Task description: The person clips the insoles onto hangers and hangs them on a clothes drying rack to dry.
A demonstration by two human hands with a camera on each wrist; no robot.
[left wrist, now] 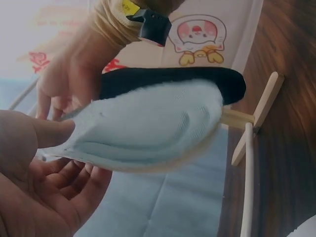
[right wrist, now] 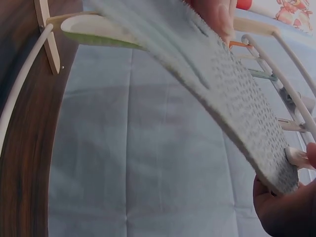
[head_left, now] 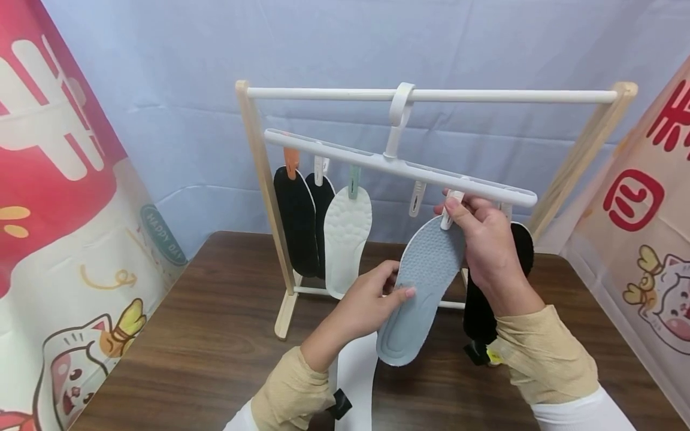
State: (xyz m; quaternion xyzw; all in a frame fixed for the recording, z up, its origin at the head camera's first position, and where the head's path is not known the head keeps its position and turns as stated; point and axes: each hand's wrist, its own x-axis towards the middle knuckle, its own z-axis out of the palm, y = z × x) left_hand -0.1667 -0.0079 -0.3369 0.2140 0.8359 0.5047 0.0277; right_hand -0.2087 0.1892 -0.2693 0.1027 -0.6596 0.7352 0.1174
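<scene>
A light grey-blue insole (head_left: 417,287) with a dimpled toe end hangs tilted under a white clip hanger (head_left: 345,155). My left hand (head_left: 374,296) pinches its edge midway, thumb on the top face and fingers behind, as the left wrist view of the insole (left wrist: 148,126) shows. At the upper end my right hand (head_left: 487,245) pinches a white clip (head_left: 451,211) on the hanger. In the right wrist view the clip (right wrist: 297,157) sits over the end of the insole (right wrist: 232,94).
Two black insoles (head_left: 295,227) and a white insole (head_left: 345,263) hang from clips at left; another black insole (head_left: 478,311) hangs behind my right hand. The hanger slopes down rightward from the rack's white bar (head_left: 512,96). A flat white piece (head_left: 356,383) lies on the wooden table (head_left: 215,335).
</scene>
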